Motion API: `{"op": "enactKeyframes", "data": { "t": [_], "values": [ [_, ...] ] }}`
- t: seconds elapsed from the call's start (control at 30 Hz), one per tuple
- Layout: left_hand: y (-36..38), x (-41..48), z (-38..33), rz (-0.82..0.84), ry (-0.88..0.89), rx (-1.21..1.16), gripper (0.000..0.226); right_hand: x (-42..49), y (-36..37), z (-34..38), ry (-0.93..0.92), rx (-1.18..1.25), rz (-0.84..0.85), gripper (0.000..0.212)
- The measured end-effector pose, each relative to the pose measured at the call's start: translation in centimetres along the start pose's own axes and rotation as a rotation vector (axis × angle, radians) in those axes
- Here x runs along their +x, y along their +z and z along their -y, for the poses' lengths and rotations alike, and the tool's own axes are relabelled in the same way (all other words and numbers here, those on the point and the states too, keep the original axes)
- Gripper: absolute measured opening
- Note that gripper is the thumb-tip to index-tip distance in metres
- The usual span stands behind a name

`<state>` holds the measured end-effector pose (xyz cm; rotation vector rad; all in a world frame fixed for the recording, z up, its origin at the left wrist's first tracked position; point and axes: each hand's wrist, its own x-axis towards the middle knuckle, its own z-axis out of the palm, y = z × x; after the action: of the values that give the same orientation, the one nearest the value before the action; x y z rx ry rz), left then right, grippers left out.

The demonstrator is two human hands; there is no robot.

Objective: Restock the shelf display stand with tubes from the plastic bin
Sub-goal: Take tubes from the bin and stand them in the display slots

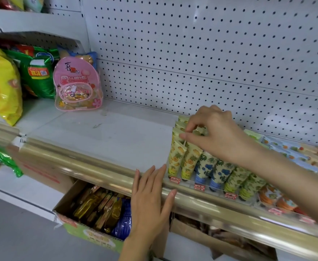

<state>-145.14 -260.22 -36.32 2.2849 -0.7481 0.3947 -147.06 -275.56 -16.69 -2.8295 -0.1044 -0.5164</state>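
Observation:
A clear display stand [201, 184] sits on the shelf at the right, filled with rows of upright printed tubes. Yellow fruit-print tubes [175, 159] fill its left rows, then blue-flower tubes [204, 166], green-print tubes [236, 178] and orange ones [271, 194]. My right hand [216, 132] reaches over the yellow rows and pinches the flat top of a yellow tube between thumb and forefinger. My left hand [150, 196] rests flat, fingers straight, on the shelf's gold front rail [79, 159] just left of the stand. The plastic bin is not in view.
The white shelf [98, 132] has a pegboard back wall [192, 53]. A pink candy pouch [77, 85] and yellow and green snack bags [4, 85] stand at the left. Below the rail an open cardboard box [98, 208] holds gold and blue packets.

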Motion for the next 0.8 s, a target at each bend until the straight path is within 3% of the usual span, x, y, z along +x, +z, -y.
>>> {"op": "enactKeyframes", "data": {
  "t": [0.13,0.43,0.8],
  "values": [
    [-0.3,0.0,-0.3,-0.002,-0.014,-0.038,0.056,0.4,-3.7,-1.8,0.081,0.128,-0.066,0.013],
    [-2.1,0.7,-0.8,0.097,-0.075,-0.123,0.070,-3.6,-5.5,-5.0,0.216,0.233,0.023,0.004],
    [-2.5,2.0,-1.0,0.192,-0.001,-0.031,0.081,-5.2,-1.1,-3.8,0.050,-0.080,0.029,0.013]
  ]
}}
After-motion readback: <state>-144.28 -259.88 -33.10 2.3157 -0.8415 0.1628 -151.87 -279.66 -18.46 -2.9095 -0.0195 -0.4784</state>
